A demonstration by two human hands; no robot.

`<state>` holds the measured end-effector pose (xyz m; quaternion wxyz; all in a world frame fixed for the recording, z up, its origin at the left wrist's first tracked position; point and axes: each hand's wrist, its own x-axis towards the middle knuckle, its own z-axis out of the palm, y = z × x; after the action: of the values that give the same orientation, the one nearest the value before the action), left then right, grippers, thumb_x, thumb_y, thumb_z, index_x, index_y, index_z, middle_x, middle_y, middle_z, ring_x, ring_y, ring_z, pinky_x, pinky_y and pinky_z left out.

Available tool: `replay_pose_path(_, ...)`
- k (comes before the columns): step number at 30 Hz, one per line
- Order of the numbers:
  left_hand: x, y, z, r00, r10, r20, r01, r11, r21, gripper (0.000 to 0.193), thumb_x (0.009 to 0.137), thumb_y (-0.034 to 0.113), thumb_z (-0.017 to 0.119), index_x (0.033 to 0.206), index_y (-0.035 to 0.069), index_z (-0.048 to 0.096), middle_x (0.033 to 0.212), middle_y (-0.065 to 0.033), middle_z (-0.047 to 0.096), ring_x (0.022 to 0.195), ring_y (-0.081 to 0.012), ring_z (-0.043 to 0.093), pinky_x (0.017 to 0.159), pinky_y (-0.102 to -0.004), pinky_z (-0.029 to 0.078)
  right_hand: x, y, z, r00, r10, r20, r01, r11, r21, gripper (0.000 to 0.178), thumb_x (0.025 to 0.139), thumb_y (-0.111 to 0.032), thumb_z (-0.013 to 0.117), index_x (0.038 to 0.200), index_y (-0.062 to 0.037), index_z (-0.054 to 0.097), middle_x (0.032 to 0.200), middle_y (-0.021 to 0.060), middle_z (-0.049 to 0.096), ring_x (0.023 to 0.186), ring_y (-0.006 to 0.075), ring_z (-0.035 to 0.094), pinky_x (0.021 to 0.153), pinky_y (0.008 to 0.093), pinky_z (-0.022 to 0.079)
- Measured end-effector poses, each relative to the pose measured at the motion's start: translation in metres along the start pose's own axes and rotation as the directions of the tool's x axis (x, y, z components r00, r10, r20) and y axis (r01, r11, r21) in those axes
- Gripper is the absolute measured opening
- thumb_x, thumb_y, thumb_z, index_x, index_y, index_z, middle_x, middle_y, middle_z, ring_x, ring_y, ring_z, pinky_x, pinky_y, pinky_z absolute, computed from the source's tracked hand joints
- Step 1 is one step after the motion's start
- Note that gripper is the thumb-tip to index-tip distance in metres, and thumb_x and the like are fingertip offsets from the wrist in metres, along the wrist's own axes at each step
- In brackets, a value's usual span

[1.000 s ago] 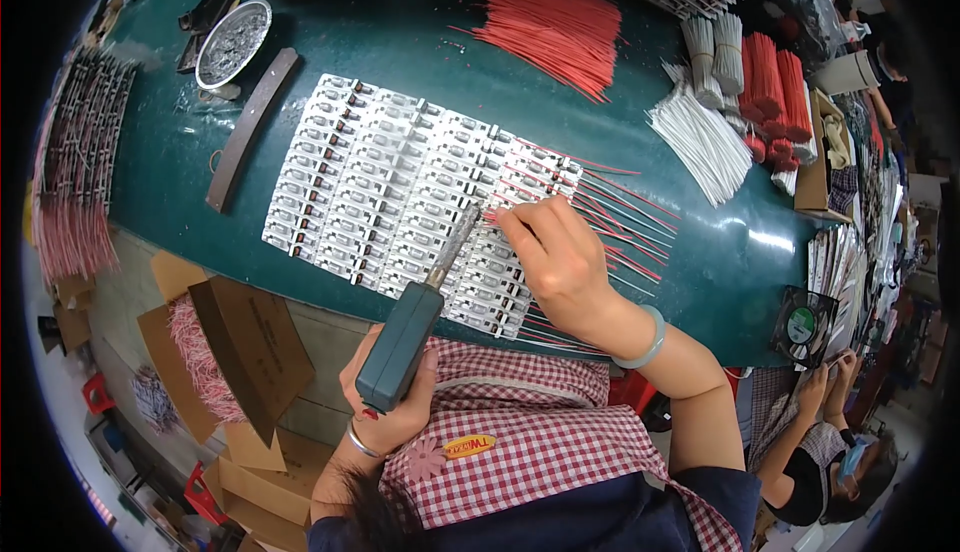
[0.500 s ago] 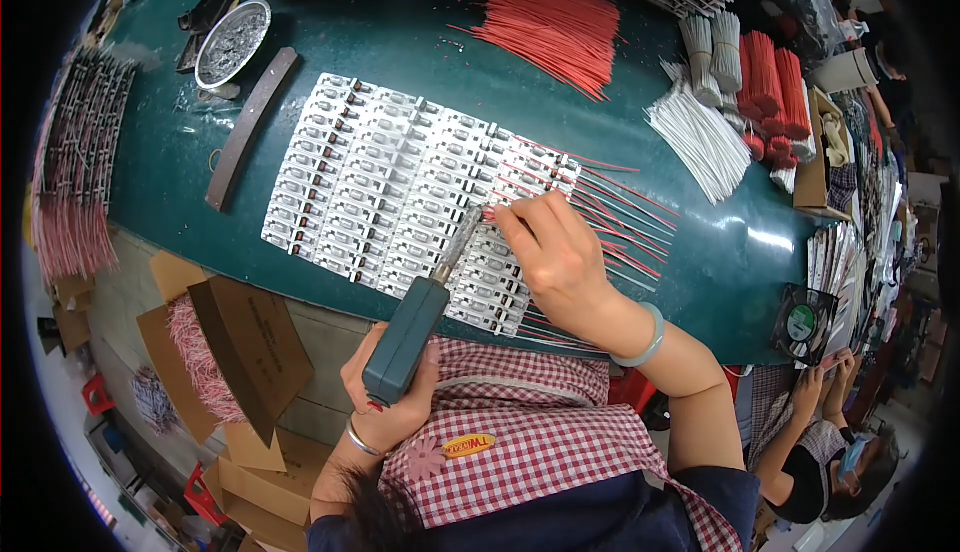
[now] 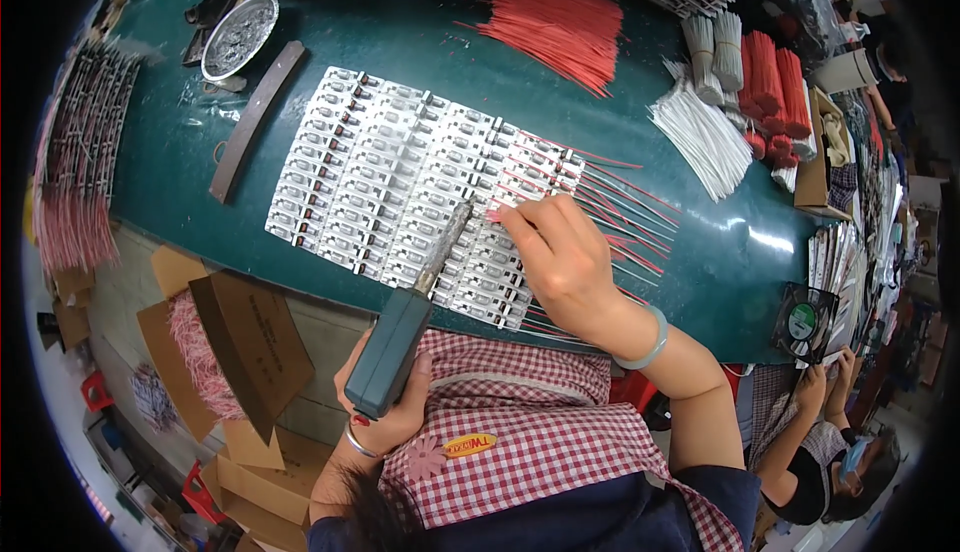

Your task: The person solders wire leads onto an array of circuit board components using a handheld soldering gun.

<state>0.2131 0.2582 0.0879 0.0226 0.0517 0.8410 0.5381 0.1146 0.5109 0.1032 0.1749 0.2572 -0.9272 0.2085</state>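
Observation:
My left hand is wrapped round the dark green handle of a soldering gun. Its tip points up and away over a panel of small white boards, a little left of my right fingertips. My right hand rests over the panel's right part, thumb and forefinger pinched near the end of a red wire; the grip itself is partly hidden. Red and white wires stick out to the right from the panel's rightmost boards. Rows further left on the panel carry no wires.
A loose pile of red wires lies at the back, with white wires and red bundles to the right. At left are a metal bowl and a dark bar. Another person sits at far right.
The soldering gun has drawn back left, its tip now apart from my right fingertips. The panel has shifted slightly to the right and away. My right hand is almost where it was.

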Motion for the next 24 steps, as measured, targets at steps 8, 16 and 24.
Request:
replay_pose_path(8,0.000,0.003,0.000,0.997,-0.048,0.058,0.048,0.999,-0.008,0.026,0.080,-0.001,0.076,0.104,-0.006,0.070,0.099,-0.0187,0.070,0.082,-0.0319,0.072,0.075,-0.0351,0.058,-0.007,-0.002,0.005,1.000,-0.014,0.010,0.014,1.000,-0.006,0.033,0.073,0.000,0.066,0.106,0.0067,0.068,0.094,0.0117,0.063,0.082,0.0253,0.059,0.066,0.0345,0.051)
replay_pose_path(16,0.011,0.009,0.001,0.997,-0.004,0.081,0.004,1.000,0.000,0.022,0.079,-0.004,0.075,0.100,-0.006,0.068,0.096,-0.0165,0.068,0.077,-0.0280,0.071,0.070,-0.0319,0.055,-0.006,-0.006,0.006,0.999,0.006,0.043,-0.005,1.000,-0.024,0.037,0.073,0.001,0.065,0.109,0.0061,0.068,0.095,0.0129,0.064,0.080,0.0264,0.060,0.066,0.0357,0.052)
replay_pose_path(24,0.009,0.006,0.001,0.997,0.038,0.072,-0.043,0.997,0.063,0.024,0.080,-0.002,0.075,0.102,-0.006,0.069,0.094,-0.0172,0.069,0.076,-0.0283,0.071,0.069,-0.0325,0.056,-0.005,-0.007,0.008,0.998,0.015,0.066,-0.011,0.998,-0.055,0.036,0.073,0.000,0.065,0.109,0.0059,0.067,0.096,0.0123,0.063,0.082,0.0262,0.060,0.067,0.0350,0.052)
